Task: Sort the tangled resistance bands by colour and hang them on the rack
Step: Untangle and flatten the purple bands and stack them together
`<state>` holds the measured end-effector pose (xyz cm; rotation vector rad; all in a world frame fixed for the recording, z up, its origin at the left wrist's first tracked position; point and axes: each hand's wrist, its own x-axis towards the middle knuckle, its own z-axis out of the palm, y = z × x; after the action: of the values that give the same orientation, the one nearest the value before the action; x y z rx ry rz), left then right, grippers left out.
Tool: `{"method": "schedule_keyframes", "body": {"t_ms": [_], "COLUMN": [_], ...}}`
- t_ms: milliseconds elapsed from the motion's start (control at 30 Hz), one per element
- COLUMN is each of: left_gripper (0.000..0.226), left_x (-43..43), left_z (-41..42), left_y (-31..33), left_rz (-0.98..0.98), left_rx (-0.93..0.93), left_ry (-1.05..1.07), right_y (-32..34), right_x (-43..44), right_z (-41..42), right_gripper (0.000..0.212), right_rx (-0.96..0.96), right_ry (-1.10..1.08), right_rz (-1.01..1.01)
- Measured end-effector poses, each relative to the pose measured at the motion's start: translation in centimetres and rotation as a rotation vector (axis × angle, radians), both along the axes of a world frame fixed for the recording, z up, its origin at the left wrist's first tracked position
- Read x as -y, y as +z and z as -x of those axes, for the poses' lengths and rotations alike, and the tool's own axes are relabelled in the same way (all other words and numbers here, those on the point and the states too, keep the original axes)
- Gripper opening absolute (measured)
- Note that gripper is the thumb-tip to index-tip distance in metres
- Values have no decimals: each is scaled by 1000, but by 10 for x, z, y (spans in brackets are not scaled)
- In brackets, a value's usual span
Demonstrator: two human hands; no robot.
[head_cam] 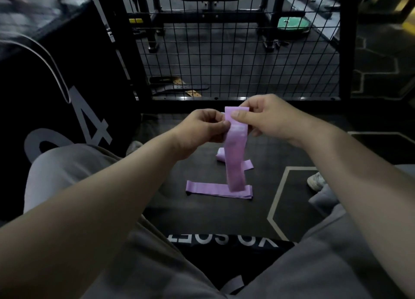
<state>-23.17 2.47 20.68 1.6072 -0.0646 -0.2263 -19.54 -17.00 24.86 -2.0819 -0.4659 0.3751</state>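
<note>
Left grip [202,128], right grip [267,117] pinch the dangling purple band [234,164].

Dark gym floor [202,213] with pale lines, and there's one purple band [202,187] lying flat across it, a second crumpled band [221,157] just behind, a white shoe [315,181] off right

A wide flat lilac elastic band [235,155] hung upright in the air. Its top end was pinched between the left hand [202,128] and the right hand [265,117], and its lower end dangled low over the black floor mat [190,213]. A second lilac band [213,189] of the same kind lay flattened and straight on the mat, running left to right under that dangling end. Farther back lay a third lilac band [221,156], crumpled and partly hidden by the hanging one, with a flat end showing to the right.
</note>
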Motion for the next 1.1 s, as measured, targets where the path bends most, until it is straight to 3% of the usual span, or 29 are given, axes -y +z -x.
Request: {"method": "schedule_keyframes", "body": {"t_ms": [100, 167, 367, 567, 700, 900, 1100], "left_gripper": [8, 13, 17, 9, 17, 14, 2], "left_x": [2, 3, -6, -34, -65, -94, -93], "left_z": [-3, -4, -6, -24, -37, -56, -66], "left_y": [-1, -4, -37, -81, -113, -179, -250], "left_rz": [66, 96, -62, -225, -410, -436, -524], "left_rx": [-17, -59, -171, -395, -523, -640, -725], "left_ry": [-18, -41, -171, -123, -65, 265, 371], "right_y": [0, 0, -23, -79, -128, -210, -282], "right_x": [-6, -9, -7, 4, 13, 19, 22], "right_z": [-4, -8, -32, -57, -66, -75, -77], "right_gripper": [13, 11, 14, 22, 18, 12, 12], "right_rx": [81, 97, -42, -332, -559, -715, -801], "right_ry": [-49, -120, -391, -739, -892, -983, -907], "right_rz": [50, -31, -263, -401, -436, -228, 103]}}
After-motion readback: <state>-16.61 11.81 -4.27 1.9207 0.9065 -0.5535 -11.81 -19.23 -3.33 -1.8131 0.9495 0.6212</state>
